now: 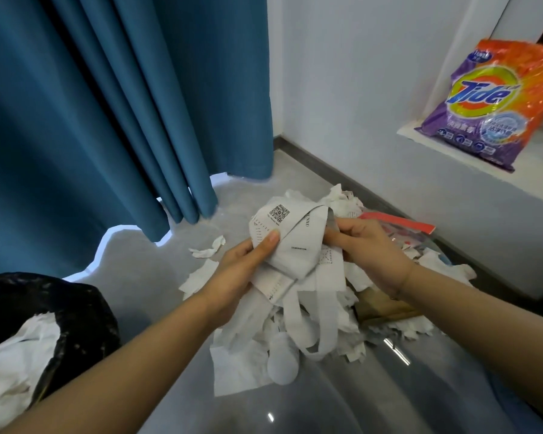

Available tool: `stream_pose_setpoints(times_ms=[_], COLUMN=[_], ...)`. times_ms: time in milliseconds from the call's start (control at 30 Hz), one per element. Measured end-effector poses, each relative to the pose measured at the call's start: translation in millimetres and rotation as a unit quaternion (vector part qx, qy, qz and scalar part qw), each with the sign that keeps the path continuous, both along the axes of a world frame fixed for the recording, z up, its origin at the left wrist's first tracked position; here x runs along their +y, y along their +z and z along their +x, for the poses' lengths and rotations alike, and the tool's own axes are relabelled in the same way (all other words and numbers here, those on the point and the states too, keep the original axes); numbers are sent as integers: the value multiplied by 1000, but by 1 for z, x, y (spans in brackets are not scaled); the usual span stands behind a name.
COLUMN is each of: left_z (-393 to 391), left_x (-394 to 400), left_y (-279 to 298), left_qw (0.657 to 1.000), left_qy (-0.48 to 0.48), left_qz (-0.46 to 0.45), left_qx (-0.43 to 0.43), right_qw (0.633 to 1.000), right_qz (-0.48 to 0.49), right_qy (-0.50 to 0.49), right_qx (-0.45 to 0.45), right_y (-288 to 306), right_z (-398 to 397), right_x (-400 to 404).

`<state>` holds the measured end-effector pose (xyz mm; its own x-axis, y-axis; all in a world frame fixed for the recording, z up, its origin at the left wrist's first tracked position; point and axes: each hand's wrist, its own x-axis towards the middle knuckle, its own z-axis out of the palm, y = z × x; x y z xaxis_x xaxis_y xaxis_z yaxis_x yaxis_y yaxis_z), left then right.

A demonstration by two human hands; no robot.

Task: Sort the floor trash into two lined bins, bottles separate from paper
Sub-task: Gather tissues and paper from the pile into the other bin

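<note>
I am gripping a creased white paper bag [295,242], printed with a QR code, in both hands: left hand [242,270] fingers curled under it with the thumb pressing on top, right hand [370,245] pinching its edge. Below my fingers, torn tissue and paper scraps [248,364] are lying on the glossy grey floor [157,277]. Left of my fingers, the black-lined bin [85,311] is holding crumpled white paper.

Head camera looking forward and down, close over the floor.

The single wide-angle view is sitting just above both forearms, facing a room corner where the blue curtain [113,114] is meeting the white wall [342,89]; edges are bowing, the grey floor [157,267] is filling the lower frame, and no second view is sharing the scene.
</note>
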<state>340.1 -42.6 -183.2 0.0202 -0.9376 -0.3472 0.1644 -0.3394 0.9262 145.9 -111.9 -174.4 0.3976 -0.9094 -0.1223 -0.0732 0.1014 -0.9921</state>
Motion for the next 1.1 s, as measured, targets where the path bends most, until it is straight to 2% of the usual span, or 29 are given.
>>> stream_pose_setpoints(times_ms=[133,233,300,433,600,767,867,1000,1033,1100], left_z=[-7,-6,-6,-15,-18,-6,12,44,53,66], left_x=[2,-1,-3,-1,8,21,27,34,38,49], left_y=[-5,-11,-17,-30,-40,-41,-50,-79,-90,-112], left_qw=[998,993,989,979,983,994,980,951,928,859], left_qy=[40,114,145,177,128,-13,-121,-112,-115,-156], left_qz=[25,27,15,-59,-65,-53,4,52,56,60], left_qx=[40,20,12,-80,-111,-90,-155,-284,-350,-483], right_qw=[994,979,976,989,985,986,986,983,982,981], right_qz=[99,175,175,124,122,74,44,-13,-16,-22], right_qy=[-29,-4,18,-33,-105,-143,-159,-149,-147,-136], right_qx=[-31,-100,-129,-78,-67,-54,15,111,119,140], right_y=[-11,-15,-16,-27,-39,-45,-58,-68,-70,-71], right_z=[12,24,32,46,41,31,24,7,3,-7], right_x=[0,2,5,6,13,24,29,30,29,28])
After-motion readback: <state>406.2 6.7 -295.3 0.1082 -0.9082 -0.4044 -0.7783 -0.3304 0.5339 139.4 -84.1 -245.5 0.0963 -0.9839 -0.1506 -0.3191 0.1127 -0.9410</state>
